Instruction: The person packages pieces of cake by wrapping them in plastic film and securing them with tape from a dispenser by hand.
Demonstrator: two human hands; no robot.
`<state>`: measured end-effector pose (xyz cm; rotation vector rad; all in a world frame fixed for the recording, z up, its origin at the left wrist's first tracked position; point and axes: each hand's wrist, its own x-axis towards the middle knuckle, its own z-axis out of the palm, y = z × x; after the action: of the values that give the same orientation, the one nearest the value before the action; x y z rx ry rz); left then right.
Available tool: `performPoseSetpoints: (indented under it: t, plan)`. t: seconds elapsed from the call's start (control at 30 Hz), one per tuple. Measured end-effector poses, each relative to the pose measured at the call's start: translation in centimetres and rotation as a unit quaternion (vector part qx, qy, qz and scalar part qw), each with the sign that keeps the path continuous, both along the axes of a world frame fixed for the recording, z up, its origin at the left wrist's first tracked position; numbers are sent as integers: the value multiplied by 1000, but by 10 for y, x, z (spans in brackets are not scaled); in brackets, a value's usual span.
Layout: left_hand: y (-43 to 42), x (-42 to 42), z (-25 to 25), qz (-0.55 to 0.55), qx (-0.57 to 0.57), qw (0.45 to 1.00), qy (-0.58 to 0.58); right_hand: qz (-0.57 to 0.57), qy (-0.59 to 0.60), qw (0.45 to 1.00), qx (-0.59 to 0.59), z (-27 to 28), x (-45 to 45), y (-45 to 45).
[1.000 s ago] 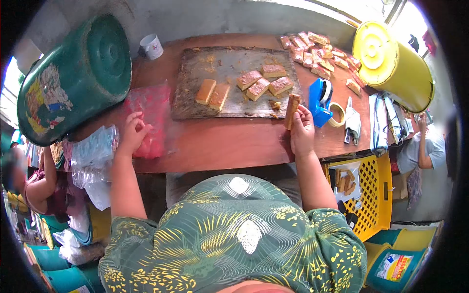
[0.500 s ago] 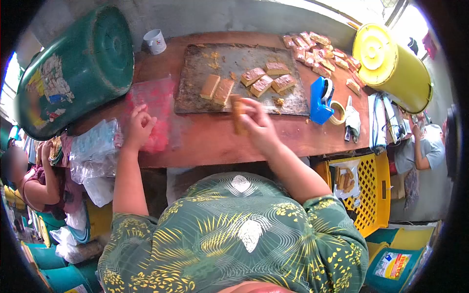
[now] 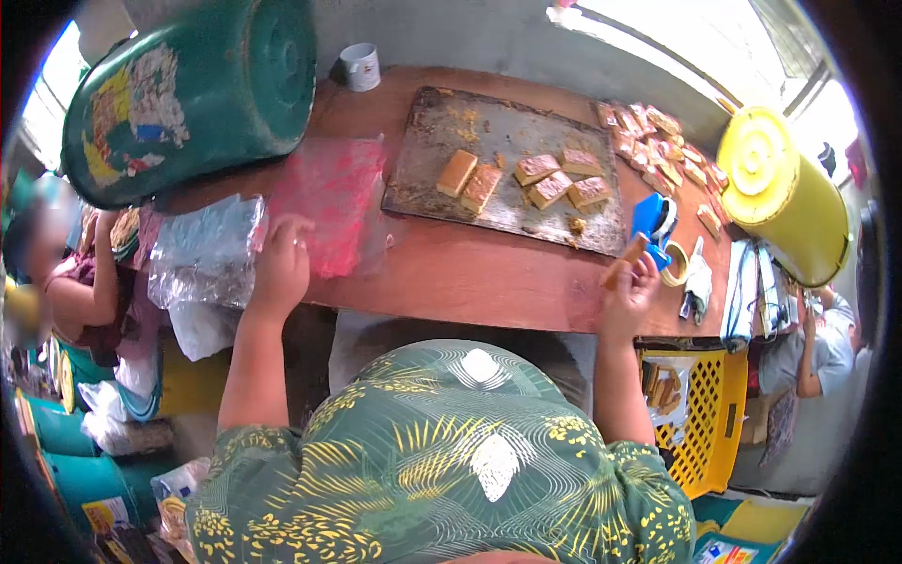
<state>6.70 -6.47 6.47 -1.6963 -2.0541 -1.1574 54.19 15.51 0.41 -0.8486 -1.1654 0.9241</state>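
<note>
My right hand [image 3: 628,293] grips a brown slice of cake [image 3: 622,267], held up in front of a blue tape dispenser [image 3: 648,221] at the table's right side. My left hand [image 3: 284,261] is at the left, fingers loosely bent and apart, with nothing visible in them. It is over the near left edge of the pink plastic bags [image 3: 334,211]; whether it touches them I cannot tell. Between the hands, farther back, a dark baking tray [image 3: 423,141] bears several cut cake pieces [image 3: 550,190] and crumbs.
Wrapped cake pieces [image 3: 658,141] lie piled at the back right, beside a yellow bucket [image 3: 789,207]. A green drum [image 3: 197,103] and a white mug [image 3: 361,68] stand at the back left. Clear plastic bags [image 3: 207,249] hang over the front edge. Below right is a yellow crate [image 3: 709,414]. Other people are at both sides.
My right hand has moved right with the cake slice, from the tray's front edge to the tape dispenser. My left hand stays by the pink bags. The camera view has shifted.
</note>
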Motion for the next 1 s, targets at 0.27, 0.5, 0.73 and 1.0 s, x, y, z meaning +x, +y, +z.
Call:
performPoseSetpoints:
  t: [0.27, 0.5, 0.73, 1.0]
  plan:
    - [80, 42, -8, 21, -145, 983, -114, 20, 45, 999, -4, -30, 8, -5]
    - [84, -4, -61, 3, -92, 995, -46, 67, 32, 997, -24, -25, 13, -9]
    - [54, -52, -26, 77, -96, 992, 27, 90, 0, 996, -21, -26, 9, -8]
    - [58, -76, 16, 260, -357, 897, 27, 78, -33, 996, -12, -25, 8, -9]
